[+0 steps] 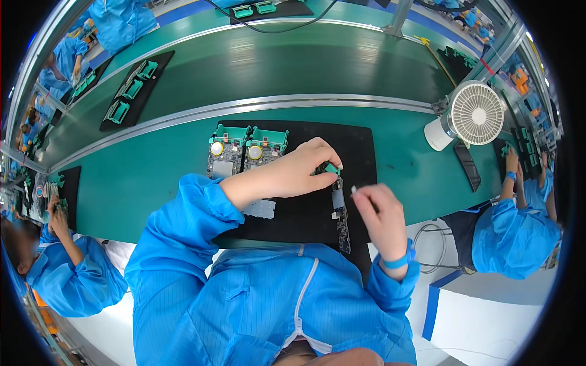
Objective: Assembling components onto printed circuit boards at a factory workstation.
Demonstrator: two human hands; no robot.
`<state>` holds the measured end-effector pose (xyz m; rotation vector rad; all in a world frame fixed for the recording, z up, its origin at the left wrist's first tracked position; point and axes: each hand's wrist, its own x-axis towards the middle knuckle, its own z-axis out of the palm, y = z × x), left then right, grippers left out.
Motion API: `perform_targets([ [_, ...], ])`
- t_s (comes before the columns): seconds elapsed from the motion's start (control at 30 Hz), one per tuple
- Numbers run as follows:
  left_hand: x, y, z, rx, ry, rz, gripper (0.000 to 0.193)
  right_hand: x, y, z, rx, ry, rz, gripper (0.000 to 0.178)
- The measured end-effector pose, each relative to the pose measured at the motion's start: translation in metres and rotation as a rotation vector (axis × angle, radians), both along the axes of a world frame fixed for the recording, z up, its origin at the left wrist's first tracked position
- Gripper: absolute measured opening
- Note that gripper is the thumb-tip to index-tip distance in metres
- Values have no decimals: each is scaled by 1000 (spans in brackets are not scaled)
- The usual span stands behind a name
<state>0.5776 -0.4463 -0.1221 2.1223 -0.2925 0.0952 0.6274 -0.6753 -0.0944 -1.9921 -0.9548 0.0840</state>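
Note:
My left hand (306, 166) reaches across the black mat (351, 146) and grips a circuit board (340, 207) by the green plastic part at its far end. That board stands tilted on edge, so mostly its narrow side shows. Just right of it, my right hand (383, 215) pinches a small white piece (354, 190), too small to name, apart from the board. Two more circuit boards with green plastic ends (234, 132) (270, 138) lie side by side on the mat's left part. My left forearm hides much of them.
A white fan (476, 113) stands at the right, beside a dark phone-like slab (467, 166). Beyond the metal rail (244, 105), a black tray with green parts (135, 91) rests on the green conveyor belt (293, 58). Co-workers in blue (76, 274) (513, 238) sit on both sides.

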Motion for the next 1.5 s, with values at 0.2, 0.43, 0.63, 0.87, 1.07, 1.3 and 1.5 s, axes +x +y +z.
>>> perform_targets([
  [0.2, -2, -2, -2, -1, 2, 38, 29, 20, 26, -19, 178, 661, 28, 8],
  [0.43, -2, -5, -3, 5, 11, 61, 29, 21, 28, -27, 210, 673, 25, 7],
  [0.63, -2, -5, -4, 4, 32, 77, 29, 20, 29, -24, 161, 626, 13, 7],
  [0.87, 0, -7, -7, 22, 8, 92, 29, 21, 31, -24, 143, 617, 18, 7],
  [1.07, -2, -7, 2, 26, 111, 97, 27, 21, 34, -36, 245, 672, 36, 7],
  [1.3, -2, -7, -2, 15, 46, 87, 29, 23, 32, -42, 378, 875, 104, 6],
  [1.5, -3, -8, 1, 15, 100, 94, 27, 24, 33, -41, 371, 905, 129, 6],
])
